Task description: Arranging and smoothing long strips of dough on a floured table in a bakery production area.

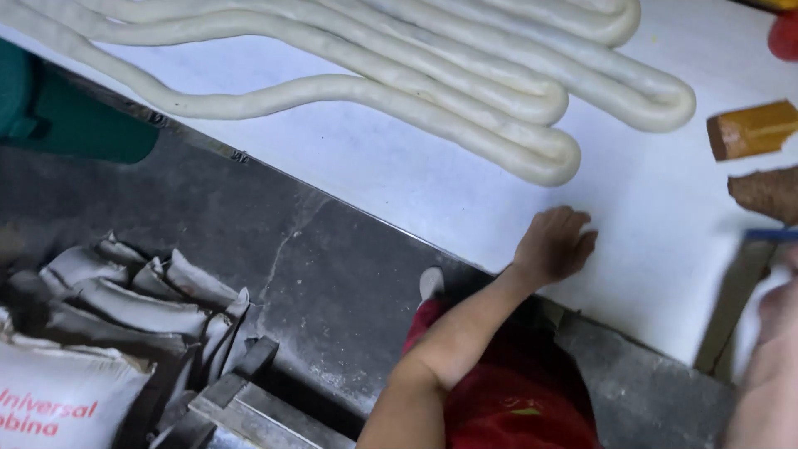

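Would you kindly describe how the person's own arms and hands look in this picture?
The left hand is bare, with no glove, ring or watch, and its forearm is unsleeved. The right hand shows only as a blurred bare patch at the frame edge. Red clothing sits below the left arm.

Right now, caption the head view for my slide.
Left hand rests on white table near looped ropes of pale dough; right hand blurred.

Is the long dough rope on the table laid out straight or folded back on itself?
Folded back. The dough rope snakes across the white table in several side-by-side runs with U-bends at the right.
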